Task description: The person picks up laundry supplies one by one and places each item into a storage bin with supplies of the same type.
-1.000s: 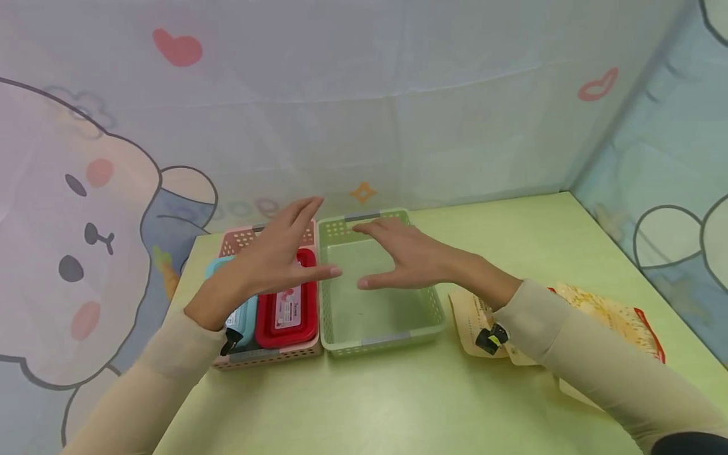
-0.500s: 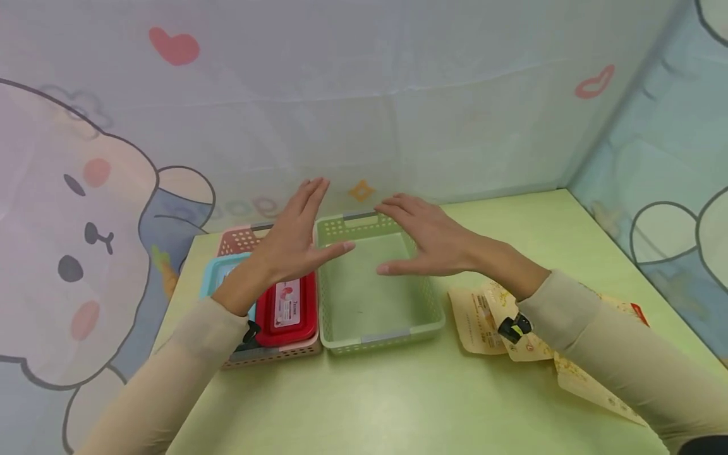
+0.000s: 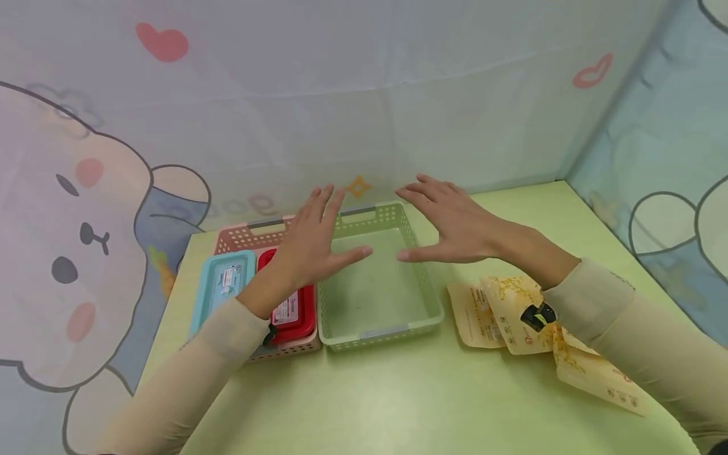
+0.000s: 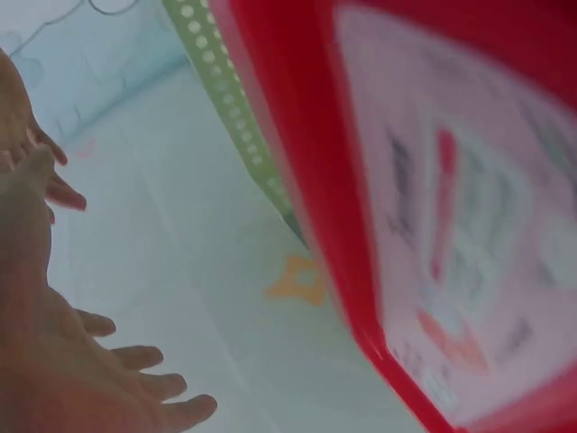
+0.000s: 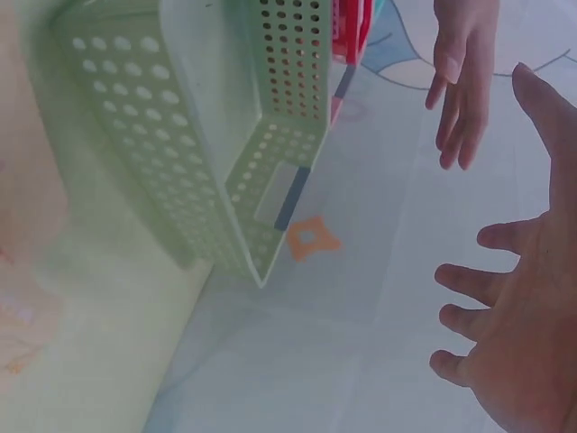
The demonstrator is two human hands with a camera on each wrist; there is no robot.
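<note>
Both hands hang in the air with fingers spread, holding nothing. My left hand (image 3: 309, 249) is above the seam between the pink basket (image 3: 241, 239) and the green basket (image 3: 370, 335). Over the green basket's right side hovers my right hand (image 3: 457, 227), its thumb pointing at the left thumb. Inside the pink basket lie a light-blue lidded box (image 3: 227, 275) and a red lidded box (image 3: 301, 313), partly hidden by the left arm. The red box (image 4: 306, 153) fills much of the left wrist view. Nothing lies in the green basket.
Several cream-yellow printed pouches (image 3: 514, 316) lie overlapping on the table's right side, partly under the right forearm. The pale green table (image 3: 387, 398) runs back to a printed cloth (image 3: 318, 95) hanging behind the baskets.
Both hands have moved to the right and a little farther away, still spread and holding nothing. More of the blue box and of the pouches now shows. Baskets and boxes stay put.
</note>
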